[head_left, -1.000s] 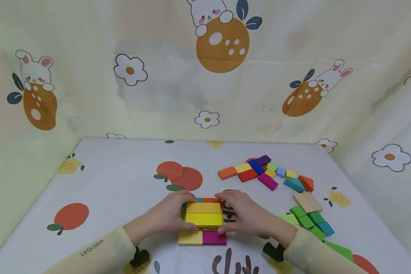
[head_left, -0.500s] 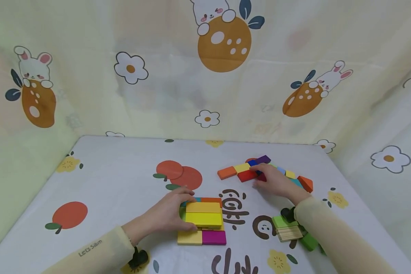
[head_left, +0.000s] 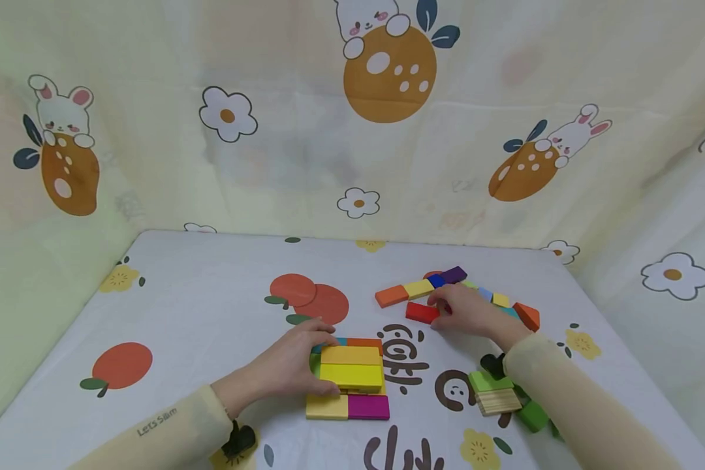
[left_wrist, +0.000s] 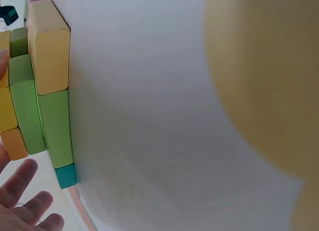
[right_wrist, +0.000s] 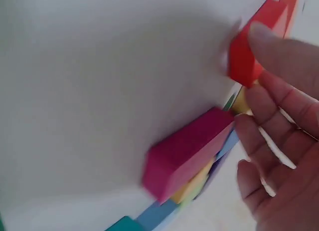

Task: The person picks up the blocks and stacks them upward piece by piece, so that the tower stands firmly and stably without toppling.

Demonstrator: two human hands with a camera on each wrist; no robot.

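Pinching a red block (head_left: 421, 313) by one end, the thumb and forefinger of the right hand (head_left: 469, 314) leave its other end free, a hold that likely suits lifting one piece out of a crowd. The other three fingers bend loosely off it, presumably to avoid knocking neighbours. The block is right of the table's middle, towards the far right corner, apart from the row beyond; whether it touches the table, I cannot tell.

Left of it, around the table's middle, is a block stack (head_left: 350, 377). The left hand (head_left: 288, 364) spans its left end, thumb on the near side and a finger on the far side, gripping lightly; this probably keeps the upper layers from sliding. Cream (head_left: 327, 408) and magenta (head_left: 368, 408) blocks lie flat along the base nearest the person, perhaps for a broad footing.

Beyond the red block, orange (head_left: 391, 296), yellow (head_left: 418, 288), blue (head_left: 437, 281) and purple (head_left: 454, 275) blocks slant towards the table's (head_left: 211, 274) far edge. An orange wedge (head_left: 527, 316) lies nearer the right edge. Closer to the person on that side, a wooden block (head_left: 498, 403) and green block (head_left: 532, 416) sit partly behind the right sleeve (head_left: 558, 378), apart from the stack, maybe as spares within reach.
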